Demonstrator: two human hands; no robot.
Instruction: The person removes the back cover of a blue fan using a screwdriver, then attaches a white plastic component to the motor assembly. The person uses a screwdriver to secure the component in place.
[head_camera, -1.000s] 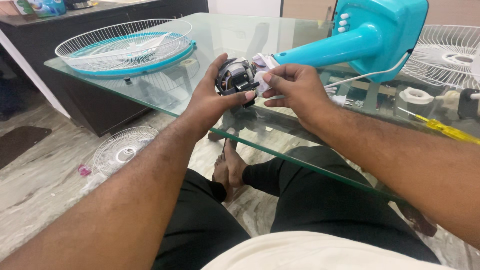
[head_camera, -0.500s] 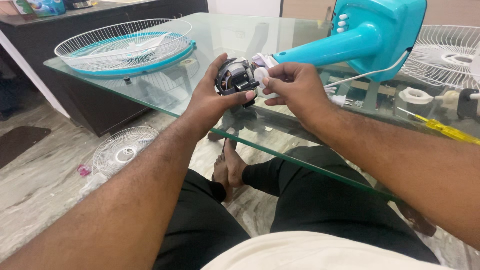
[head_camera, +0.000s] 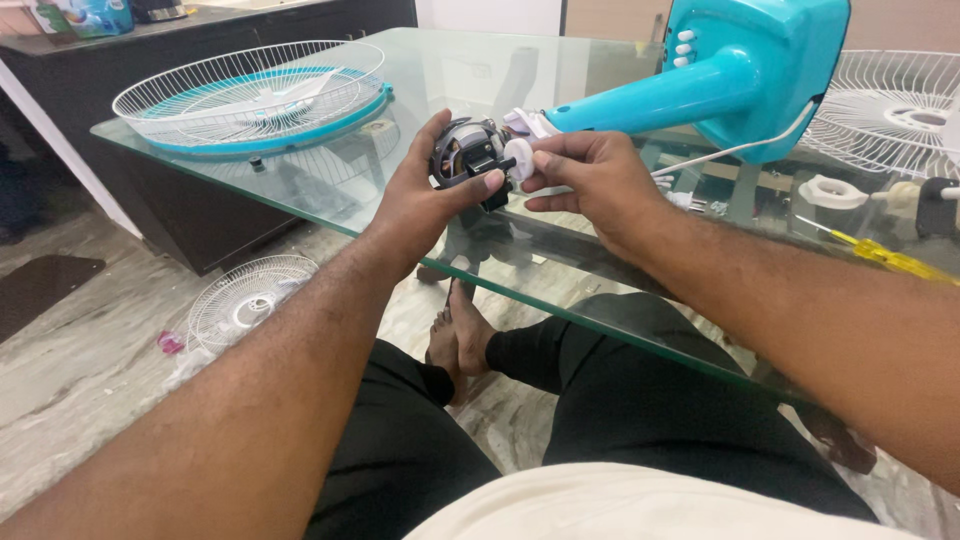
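A dark fan motor (head_camera: 463, 152) with visible copper windings hangs over the near part of the glass table (head_camera: 300, 195). My left hand (head_camera: 425, 195) is wrapped around it from the left, thumb on its front. My right hand (head_camera: 590, 180) pinches a small white round knob (head_camera: 518, 160) against the motor's front shaft. Behind the motor lies the turquoise fan stand and base (head_camera: 730, 75), tipped on its side, with white buttons and a white cord.
A fan guard with a turquoise rim (head_camera: 255, 92) lies at the table's far left. Another white wire guard (head_camera: 900, 100) sits far right, near a white ring part (head_camera: 830, 190) and a yellow-handled screwdriver (head_camera: 885, 258). A small grille (head_camera: 250, 300) lies on the floor.
The motor has turned slightly in my left hand. My right fingers have brought the white knob closer onto the motor's front.
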